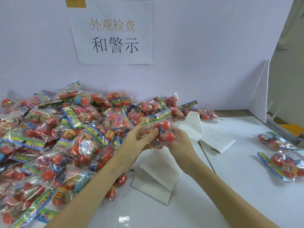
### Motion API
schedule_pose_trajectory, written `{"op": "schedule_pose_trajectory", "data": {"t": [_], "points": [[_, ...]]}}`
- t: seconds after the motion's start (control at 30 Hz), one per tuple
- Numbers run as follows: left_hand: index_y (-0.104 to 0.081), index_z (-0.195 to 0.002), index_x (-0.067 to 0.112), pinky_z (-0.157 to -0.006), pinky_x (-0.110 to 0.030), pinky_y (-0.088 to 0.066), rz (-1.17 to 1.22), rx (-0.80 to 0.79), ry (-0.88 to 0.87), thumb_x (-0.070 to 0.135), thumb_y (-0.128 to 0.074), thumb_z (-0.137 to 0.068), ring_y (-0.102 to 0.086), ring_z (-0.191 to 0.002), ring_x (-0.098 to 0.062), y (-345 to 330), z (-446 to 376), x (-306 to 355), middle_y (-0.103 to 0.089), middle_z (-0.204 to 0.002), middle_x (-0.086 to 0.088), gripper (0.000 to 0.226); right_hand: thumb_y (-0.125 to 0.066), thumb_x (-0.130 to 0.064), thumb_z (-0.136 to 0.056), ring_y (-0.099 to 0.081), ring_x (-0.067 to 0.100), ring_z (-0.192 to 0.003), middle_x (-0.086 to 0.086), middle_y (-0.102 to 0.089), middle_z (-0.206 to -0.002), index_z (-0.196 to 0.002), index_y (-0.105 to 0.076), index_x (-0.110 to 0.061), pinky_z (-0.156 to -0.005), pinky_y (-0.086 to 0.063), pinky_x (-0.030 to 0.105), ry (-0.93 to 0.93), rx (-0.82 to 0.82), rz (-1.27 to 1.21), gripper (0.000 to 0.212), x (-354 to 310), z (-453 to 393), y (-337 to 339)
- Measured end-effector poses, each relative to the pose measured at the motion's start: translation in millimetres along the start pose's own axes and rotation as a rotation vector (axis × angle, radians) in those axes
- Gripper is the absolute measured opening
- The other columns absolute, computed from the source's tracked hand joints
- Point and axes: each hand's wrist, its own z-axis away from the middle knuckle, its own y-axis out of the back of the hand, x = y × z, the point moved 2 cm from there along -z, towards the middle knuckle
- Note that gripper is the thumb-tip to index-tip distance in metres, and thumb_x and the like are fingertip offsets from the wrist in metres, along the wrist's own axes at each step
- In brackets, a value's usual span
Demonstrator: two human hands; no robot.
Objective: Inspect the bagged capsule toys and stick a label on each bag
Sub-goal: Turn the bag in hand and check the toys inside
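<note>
holding 1 clear bag of capsule toys (162, 127) up above the white table (230, 186), the 2 hands meet around it at the middle of the view. the left hand (139, 139) comes in from the lower left with its palm turned up and its fingers curled against the near face of the bag, the thumb lying across the plastic. the right hand (178, 140) cups the bag from below and from the right side, its fingers wrapped behind the red capsules. the bag's rainbow-printed header strip (157, 116) sits along the top edge, tilted up toward the right, and the whole bag is blurred.

just under and to the right of the hands lie folded white sheets (156, 178) and a flat white label sheet (217, 140) with small dark print, too small to read. to the left, a large heap of bagged capsule toys (54, 137) covers the table back to the wall, mostly red capsules with a few blue ones. well apart on the right edge of the table lie 2 separate bags (283, 163), 1 behind the other, each with a white sticker visible on the plastic. on the wall above hangs a paper sign (113, 32) with printed characters, taped at its top left corner. a white foam board (259, 96) stands at the table's right rear.
</note>
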Motion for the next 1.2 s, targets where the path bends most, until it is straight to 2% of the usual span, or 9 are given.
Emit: {"op": "schedule_pose_trajectory", "data": {"t": [0.07,0.17,0.4,0.5,0.63,0.73,0.9,1.1,1.2], "points": [[-0.068,-0.123,0.024,-0.086,-0.039,-0.061,-0.120,0.127,-0.066,0.041,-0.078,-0.088,-0.075,-0.105,-0.027,4.4,-0.2,2.5,-0.078,-0.112,-0.003,0.041,-0.054,-0.012,-0.108,-0.077,0.028,-0.082,0.017,-0.077,-0.096,-0.110,-0.071,-0.004,-0.074,-0.063,0.035,-0.060,0.045,-0.185,0.019,-4.8,-3.1,3.5],[-0.066,-0.107,0.048,-0.080,-0.022,-0.054,-0.256,0.294,-0.127,0.053,-0.082,-0.082,-0.075,-0.088,-0.016,10.8,-1.7,2.9,-0.076,-0.088,0.012,0.030,-0.049,-0.045,-0.106,-0.075,0.024,-0.079,0.012,-0.076,-0.085,-0.105,-0.074,-0.006,-0.074,-0.062,0.032,-0.075,-0.019,-0.245,0.046,-11.8,-6.3,11.5],[-0.037,-0.146,0.043,-0.063,-0.035,-0.055,-0.241,0.236,-0.316,0.019,-0.062,-0.105,-0.055,-0.069,-0.024,8.5,-2.7,0.8,-0.058,-0.084,-0.018,0.054,-0.058,-0.023,-0.107,-0.078,0.025,-0.086,0.008,-0.080,-0.093,-0.111,-0.071,-0.011,-0.072,-0.061,0.031,0.043,-0.085,0.008,0.018,-14.8,-4.2,13.7],[-0.058,-0.116,0.032,-0.066,-0.040,-0.049,-0.433,0.243,-0.382,0.007,-0.045,-0.110,-0.048,-0.068,-0.021,8.1,-0.4,3.8,-0.054,-0.087,0.001,0.028,-0.062,-0.065,-0.091,-0.063,0.010,-0.067,-0.008,-0.067,-0.075,-0.109,-0.063,-0.026,-0.067,-0.051,0.029,-0.029,-0.105,0.337,0.043,-24.9,-3.0,22.8],[-0.063,-0.092,0.011,-0.061,-0.038,-0.044,-0.364,0.292,-0.278,-0.006,-0.041,-0.106,-0.046,-0.070,-0.021,9.1,-0.3,4.8,-0.055,-0.099,-0.012,0.031,-0.066,-0.093,-0.055,-0.055,-0.006,-0.064,-0.023,-0.059,-0.080,-0.095,-0.055,-0.042,-0.059,-0.039,0.016,-0.151,-0.516,0.951,0.067,-35.1,13.4,27.2],[-0.066,-0.095,0.007,-0.059,-0.031,-0.047,-0.294,0.282,-0.235,-0.006,-0.044,-0.105,-0.050,-0.075,-0.017,9.9,-1.3,6.7,-0.055,-0.103,-0.015,0.027,-0.075,-0.085,-0.058,-0.057,-0.002,-0.082,-0.021,-0.055,-0.101,-0.103,-0.048,-0.046,-0.063,-0.041,0.022,-0.174,-0.701,1.167,0.066,-30.8,26.1,15.5],[-0.071,-0.104,0.010,-0.064,-0.029,-0.051,-0.312,0.226,-0.198,0.009,-0.050,-0.108,-0.054,-0.084,-0.017,10.0,-1.4,5.9,-0.059,-0.112,-0.009,0.021,-0.067,-0.033,-0.096,-0.060,0.007,-0.086,-0.018,-0.062,-0.090,-0.097,-0.060,-0.031,-0.078,-0.047,0.023,0.019,-0.644,1.079,0.008,-33.4,17.9,14.0],[-0.076,-0.104,0.027,-0.087,-0.025,-0.048,-0.492,0.125,-0.185,0.046,-0.064,-0.093,-0.057,-0.107,-0.010,1.6,0.3,3.0,-0.065,-0.113,0.008,0.025,-0.061,-0.013,-0.103,-0.065,0.015,-0.091,-0.006,-0.072,-0.096,-0.107,-0.075,-0.023,-0.084,-0.053,0.032,0.190,-0.331,0.801,0.017,-29.3,-4.0,37.8],[-0.074,-0.106,0.036,-0.086,-0.010,-0.043,-0.587,0.112,-0.170,0.042,-0.079,-0.087,-0.054,-0.112,0.002,1.8,-0.8,-0.4,-0.060,-0.117,0.011,0.021,-0.061,-0.012,-0.103,-0.064,0.002,-0.095,-0.018,-0.072,-0.100,-0.117,-0.076,-0.024,-0.077,-0.046,0.018,0.282,-0.238,0.707,0.024,-30.1,-9.0,43.1]]}}
